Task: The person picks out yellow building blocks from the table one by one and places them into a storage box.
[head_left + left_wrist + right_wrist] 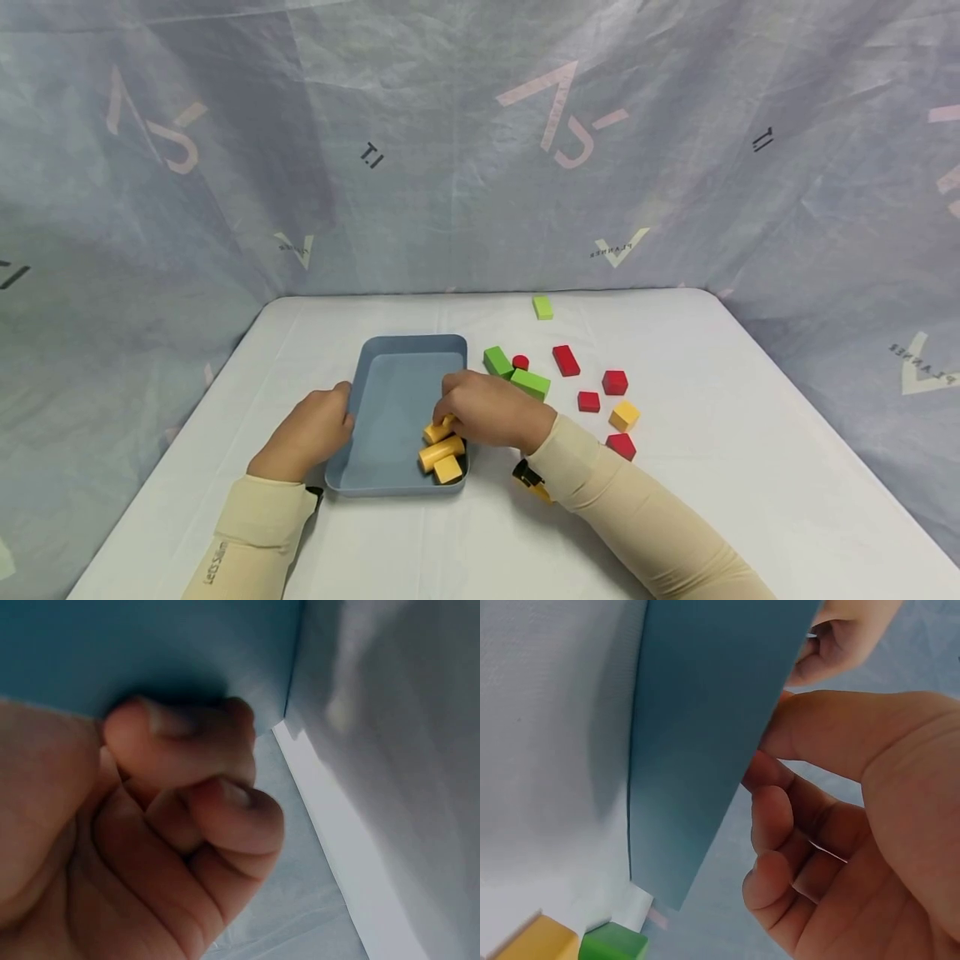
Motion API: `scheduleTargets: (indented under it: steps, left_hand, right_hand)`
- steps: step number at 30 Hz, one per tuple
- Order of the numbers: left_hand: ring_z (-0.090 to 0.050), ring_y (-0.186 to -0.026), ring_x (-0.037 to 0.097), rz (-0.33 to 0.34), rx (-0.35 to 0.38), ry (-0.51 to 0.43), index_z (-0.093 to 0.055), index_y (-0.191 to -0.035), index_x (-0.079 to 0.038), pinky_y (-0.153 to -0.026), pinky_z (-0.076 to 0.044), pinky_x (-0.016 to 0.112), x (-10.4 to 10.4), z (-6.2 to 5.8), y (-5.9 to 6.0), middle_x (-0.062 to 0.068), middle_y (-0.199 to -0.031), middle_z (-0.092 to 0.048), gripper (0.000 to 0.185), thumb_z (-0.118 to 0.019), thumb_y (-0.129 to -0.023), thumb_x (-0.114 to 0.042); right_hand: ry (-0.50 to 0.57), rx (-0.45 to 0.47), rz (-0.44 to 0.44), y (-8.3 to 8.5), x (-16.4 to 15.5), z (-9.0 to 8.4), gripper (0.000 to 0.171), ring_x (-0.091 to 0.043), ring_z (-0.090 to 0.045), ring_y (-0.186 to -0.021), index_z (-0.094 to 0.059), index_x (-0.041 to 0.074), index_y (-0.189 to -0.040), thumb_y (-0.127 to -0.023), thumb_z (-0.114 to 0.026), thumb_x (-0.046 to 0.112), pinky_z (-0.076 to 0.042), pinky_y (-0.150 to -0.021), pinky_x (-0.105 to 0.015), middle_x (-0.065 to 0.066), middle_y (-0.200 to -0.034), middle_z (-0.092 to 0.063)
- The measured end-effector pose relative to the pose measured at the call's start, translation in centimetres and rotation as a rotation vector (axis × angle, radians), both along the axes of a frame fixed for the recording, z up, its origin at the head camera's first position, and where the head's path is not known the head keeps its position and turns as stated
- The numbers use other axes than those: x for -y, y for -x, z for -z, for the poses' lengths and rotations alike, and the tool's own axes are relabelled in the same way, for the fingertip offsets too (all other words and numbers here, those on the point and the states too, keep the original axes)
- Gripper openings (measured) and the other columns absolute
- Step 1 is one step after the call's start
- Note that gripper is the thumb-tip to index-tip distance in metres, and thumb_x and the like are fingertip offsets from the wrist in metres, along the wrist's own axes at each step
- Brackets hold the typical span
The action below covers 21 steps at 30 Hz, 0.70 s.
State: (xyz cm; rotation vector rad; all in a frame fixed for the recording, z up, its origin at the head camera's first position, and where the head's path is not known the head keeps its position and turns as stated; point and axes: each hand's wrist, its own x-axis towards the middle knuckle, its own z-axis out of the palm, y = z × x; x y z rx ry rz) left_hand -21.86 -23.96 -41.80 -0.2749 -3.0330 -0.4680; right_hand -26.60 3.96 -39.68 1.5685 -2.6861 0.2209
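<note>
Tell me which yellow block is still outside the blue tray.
The yellow cube on the table, between two red blocks right of the tray; the other yellow pieces lie inside the tray.

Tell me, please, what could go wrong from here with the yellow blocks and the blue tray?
The right hand pinches a yellow block right above the two yellow blocks crowded in the blue tray's near corner; setting it down could knock them. The left hand only touches the tray's rim, so the tray might slide.
</note>
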Motion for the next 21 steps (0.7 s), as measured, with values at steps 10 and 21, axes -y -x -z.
scheduleTargets:
  steps: [10,21]
  left_hand:
    - [-0.069,-0.082,0.026,-0.014,0.010,-0.004,-0.058,-0.121,0.016,-0.065,-0.055,0.041,0.0,0.0,-0.2,0.028,-0.098,-0.071,0.031,-0.062,-0.094,0.002]
    - [-0.068,-0.081,0.025,-0.006,-0.006,-0.004,-0.057,-0.123,0.016,-0.066,-0.054,0.041,0.1,0.4,0.2,0.027,-0.098,-0.071,0.032,-0.061,-0.094,0.002]
  right_hand:
    - [0.016,-0.014,-0.045,-0.5,-0.3,-0.9,0.021,-0.007,-0.056,-0.090,-0.082,0.024,-0.111,-0.093,-0.077,0.014,-0.051,-0.078,-0.017,0.005,-0.099,-0.066]
    - [-0.014,-0.002,-0.002,-0.9,-1.1,-1.8,0.021,-0.011,-0.057,-0.099,-0.081,0.022,-0.114,-0.094,-0.076,0.016,-0.052,-0.087,-0.022,0.003,-0.107,-0.068]
